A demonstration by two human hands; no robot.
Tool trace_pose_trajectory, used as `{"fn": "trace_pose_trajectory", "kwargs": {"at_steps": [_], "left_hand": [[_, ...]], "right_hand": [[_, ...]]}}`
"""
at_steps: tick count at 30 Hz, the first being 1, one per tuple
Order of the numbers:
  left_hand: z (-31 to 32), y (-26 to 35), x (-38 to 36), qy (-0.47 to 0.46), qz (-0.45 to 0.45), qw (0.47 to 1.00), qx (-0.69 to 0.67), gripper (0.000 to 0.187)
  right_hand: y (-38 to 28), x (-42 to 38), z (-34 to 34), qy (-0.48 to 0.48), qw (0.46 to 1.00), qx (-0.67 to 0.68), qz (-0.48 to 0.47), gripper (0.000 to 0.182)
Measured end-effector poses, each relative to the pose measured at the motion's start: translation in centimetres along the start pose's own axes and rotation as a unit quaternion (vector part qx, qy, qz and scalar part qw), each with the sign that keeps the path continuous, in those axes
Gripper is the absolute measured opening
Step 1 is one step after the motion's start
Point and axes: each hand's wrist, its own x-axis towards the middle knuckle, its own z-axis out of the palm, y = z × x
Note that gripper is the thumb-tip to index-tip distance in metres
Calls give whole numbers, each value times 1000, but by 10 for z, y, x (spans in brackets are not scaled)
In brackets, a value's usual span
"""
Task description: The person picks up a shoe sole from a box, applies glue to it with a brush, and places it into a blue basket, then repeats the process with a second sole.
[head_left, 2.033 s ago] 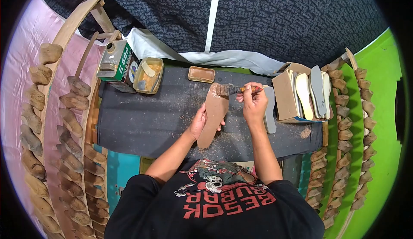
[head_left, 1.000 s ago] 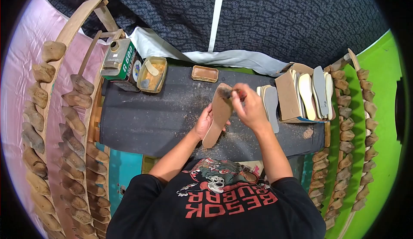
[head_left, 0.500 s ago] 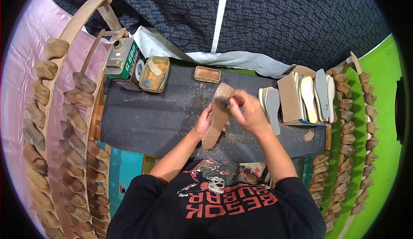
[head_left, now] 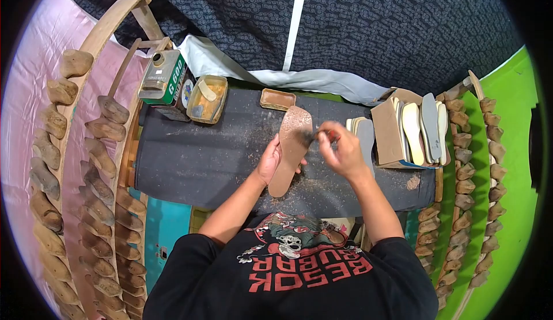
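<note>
Right hand [head_left: 344,152] closed around a small brush [head_left: 314,135], bristles touching the upper right edge of a brown sole [head_left: 291,147]. Left hand [head_left: 269,160] gripping that sole along its left edge, fingers tucked behind, thumb side up. Sole tilted, toe toward 12 o'clock, heel toward 6 o'clock, held just over a dark table [head_left: 201,159] dusted with pale crumbs.

At 3 o'clock from the right hand, a few grey soles [head_left: 365,141] lying flat on the table, partly hidden by the hand. Further toward 3 o'clock, a cardboard box [head_left: 385,129] with more soles [head_left: 423,127] standing on edge in it, white and grey.

At 12 o'clock from the held sole, a small brown tray [head_left: 277,99] near the far edge of the table. At 10 o'clock, an open tin [head_left: 207,99] with yellowish glue and a flat stick inside, and just beside it at 9 o'clock a green can [head_left: 164,78] marked G 600.

Along both sides, at 9 and 3 o'clock, curved wooden racks [head_left: 103,38] lined with rows of wooden shoe forms [head_left: 92,164]. At 6 o'clock, a black shirt [head_left: 288,274] with red lettering.
</note>
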Motion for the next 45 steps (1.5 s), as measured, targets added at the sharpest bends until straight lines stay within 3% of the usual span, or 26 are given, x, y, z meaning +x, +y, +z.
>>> {"fn": "trace_pose_trajectory", "kwargs": {"at_steps": [1, 4, 10, 12, 13, 16, 29, 31, 37, 43, 45], "left_hand": [[1, 2, -1, 1, 1, 1000, 0, 65], [0, 4, -3, 33, -6, 999, 13, 65], [-15, -3, -8, 4, -13, 1000, -7, 64], [-20, -3, -10, 24, -10, 1000, 2, 64], [-22, -3, -13, 48, -6, 999, 10, 64], [-26, 1, -20, 50, 2, 999, 5, 64], [-31, 13, -44, 78, 55, 995, -35, 66], [-34, 11, -45, 77, 55, 995, -42, 69], [-28, 16, -34, 72, 67, 995, -34, 67], [-20, 24, -11, 54, 79, 995, -19, 65], [-19, 24, -6, 48, 70, 996, -20, 65]], "right_hand": [[-4, -5, 3, -22, 999, 23, -30, 13], [-6, -8, 3, -59, 997, 45, 8, 13], [40, 17, 3, 20, 999, 4, 43, 9], [67, 22, 17, 73, 984, 78, 144, 12], [78, 25, 25, 72, 984, 80, 144, 12], [106, 31, 57, 100, 936, 194, 277, 21], [154, 33, 132, 27, 941, 107, 320, 25], [150, 33, 129, 24, 940, 102, 323, 24], [125, 39, 90, 132, 907, 286, 278, 21], [48, 25, 37, 112, 913, 330, 212, 20], [30, 18, 28, 43, 938, 286, 192, 20]]}}
